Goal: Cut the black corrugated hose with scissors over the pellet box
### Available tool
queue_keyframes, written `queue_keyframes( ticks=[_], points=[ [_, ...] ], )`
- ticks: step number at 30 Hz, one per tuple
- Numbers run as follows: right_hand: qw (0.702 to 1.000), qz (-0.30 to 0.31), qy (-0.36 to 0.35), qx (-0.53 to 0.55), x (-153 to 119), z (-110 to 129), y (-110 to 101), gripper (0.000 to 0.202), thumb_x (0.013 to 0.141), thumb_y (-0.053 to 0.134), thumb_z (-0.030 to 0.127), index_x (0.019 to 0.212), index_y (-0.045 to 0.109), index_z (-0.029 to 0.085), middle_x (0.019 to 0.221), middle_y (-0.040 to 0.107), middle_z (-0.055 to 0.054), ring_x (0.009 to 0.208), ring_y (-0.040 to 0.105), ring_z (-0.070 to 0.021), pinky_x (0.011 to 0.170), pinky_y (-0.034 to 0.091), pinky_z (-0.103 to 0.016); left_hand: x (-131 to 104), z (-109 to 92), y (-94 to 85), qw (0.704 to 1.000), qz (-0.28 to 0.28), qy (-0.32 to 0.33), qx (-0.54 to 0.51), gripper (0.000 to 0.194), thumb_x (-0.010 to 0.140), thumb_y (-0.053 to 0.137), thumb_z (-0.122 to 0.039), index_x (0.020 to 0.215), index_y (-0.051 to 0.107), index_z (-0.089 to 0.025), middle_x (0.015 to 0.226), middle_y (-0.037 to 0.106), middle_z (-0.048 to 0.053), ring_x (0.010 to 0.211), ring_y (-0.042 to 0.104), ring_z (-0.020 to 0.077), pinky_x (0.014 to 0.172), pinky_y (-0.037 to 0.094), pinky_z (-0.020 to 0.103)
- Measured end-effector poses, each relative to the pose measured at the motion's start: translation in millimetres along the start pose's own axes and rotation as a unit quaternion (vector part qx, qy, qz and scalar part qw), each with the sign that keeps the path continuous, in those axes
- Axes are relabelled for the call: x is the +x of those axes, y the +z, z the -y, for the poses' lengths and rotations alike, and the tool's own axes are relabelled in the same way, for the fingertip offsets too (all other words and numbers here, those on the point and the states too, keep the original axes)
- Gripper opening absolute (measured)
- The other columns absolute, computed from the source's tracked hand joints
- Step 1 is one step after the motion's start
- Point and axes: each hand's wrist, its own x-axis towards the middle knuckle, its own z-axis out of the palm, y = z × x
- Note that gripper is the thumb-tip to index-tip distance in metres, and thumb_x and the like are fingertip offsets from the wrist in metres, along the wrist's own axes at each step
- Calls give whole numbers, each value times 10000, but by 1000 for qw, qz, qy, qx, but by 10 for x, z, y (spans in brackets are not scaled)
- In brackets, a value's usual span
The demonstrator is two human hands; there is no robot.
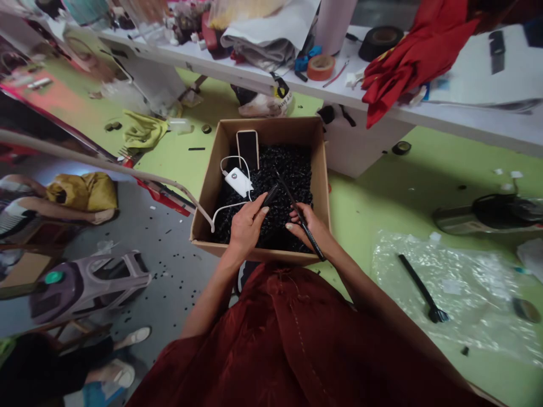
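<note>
A black comb head (pixel 270 196) is pinched in the fingers of the left hand (pixel 245 226), and a long thin black handle (pixel 302 219) is gripped in the closed fingers of the right hand (pixel 311 225), both over the near half of an open box (pixel 206 186) filled with small black parts (pixel 288 169). A phone (pixel 248 148) leans at the box's far wall, with a white power bank (pixel 238 181) and its cable just beside it. A finished black comb (pixel 422 289) lies on clear plastic (pixel 466 294) on the green bench, well to the right.

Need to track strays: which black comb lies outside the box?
The comb on the clear plastic sheet, right of the box; the others are in the hands.
</note>
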Motion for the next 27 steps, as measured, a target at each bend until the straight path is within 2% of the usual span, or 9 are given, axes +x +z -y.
queue_keyframes(
  ticks=[7, 12, 18, 23, 27],
  points=[
    [999, 23, 21, -33, -23, 139, 66, 552, 799, 590, 435, 1266, 406, 205, 1114, 593, -103, 997, 589, -230, 889, 472, -414, 66, 35, -17, 998, 55, -19, -22, 403, 922, 444, -314, 1279, 578, -181, 1013, 703, 65, 945, 636, 158, 868, 490, 297],
    [998, 38, 34, -33, -15, 149, 73, 561, 802, 588, 431, 1277, 394, 205, 1127, 589, -108, 996, 594, -226, 889, 471, -414, 136, 116, -120, 993, 105, 38, 38, 412, 932, 419, -296, 1282, 564, -133, 1052, 690, 100, 949, 636, 171, 875, 484, 303],
    [997, 60, 42, -28, 33, 213, 83, 548, 800, 572, 432, 1264, 405, 194, 1096, 592, -107, 915, 599, -208, 835, 480, -381, 308, 135, -294, 969, 183, 102, 132, 421, 943, 391, -282, 1307, 532, -125, 1048, 668, 130, 915, 639, 194, 827, 504, 336],
    [996, 48, 42, -61, 122, 350, 60, 376, 852, 474, 436, 1139, 476, 194, 942, 622, -69, 791, 593, -186, 742, 458, -321, 444, 132, -288, 962, 181, 143, 148, 426, 949, 373, -286, 1316, 519, -125, 984, 666, 115, 846, 633, 177, 782, 509, 317],
    [992, 22, 80, -99, 188, 354, 47, 281, 831, 467, 336, 1076, 499, 202, 859, 627, -44, 754, 591, -187, 718, 429, -301, 499, 247, -178, 969, 159, 149, 113, 422, 945, 389, -293, 1306, 530, -126, 1031, 667, 123, 906, 636, 186, 827, 499, 318]
  ],
)
